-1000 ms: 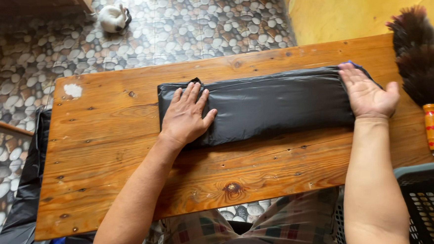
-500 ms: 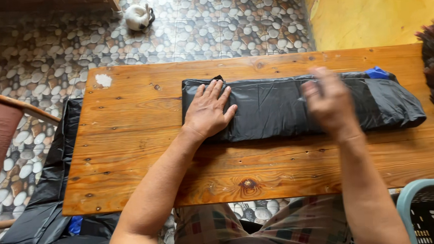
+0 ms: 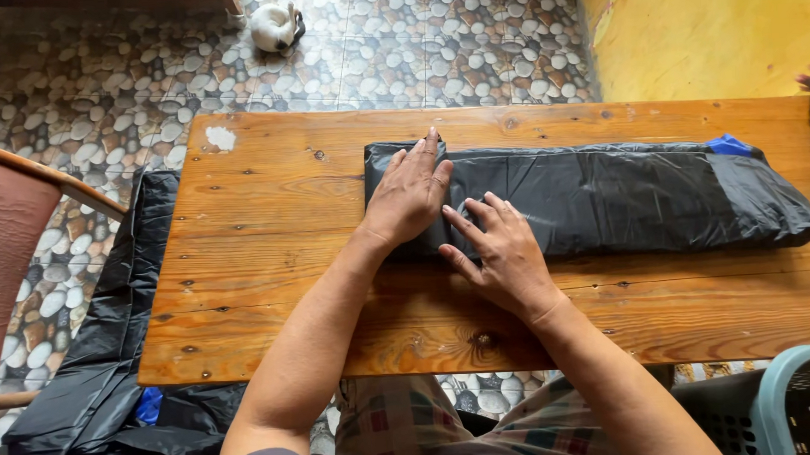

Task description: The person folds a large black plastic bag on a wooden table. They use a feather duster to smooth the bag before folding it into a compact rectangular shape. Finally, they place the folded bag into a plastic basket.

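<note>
Head view. Fingers (image 3: 425, 166) of the left hand (image 3: 408, 200) are lying spread and flat, gripping nothing, pressing the left end of a long folded black plastic bag (image 3: 625, 197) on the wooden table (image 3: 277, 262). The right hand (image 3: 499, 250) is resting just beside it, fingers likewise extended and empty, touching the bag's near edge. The bag is lying lengthwise along the table's far half, a blue tip (image 3: 729, 144) showing at its right end. Step in hand, as judged: flattening the folded strip; a further fold or roll would call for both hands gripping the left end. Bare table is lying open at the left and near side; a basket (image 3: 793, 401) is sitting low right.
</note>
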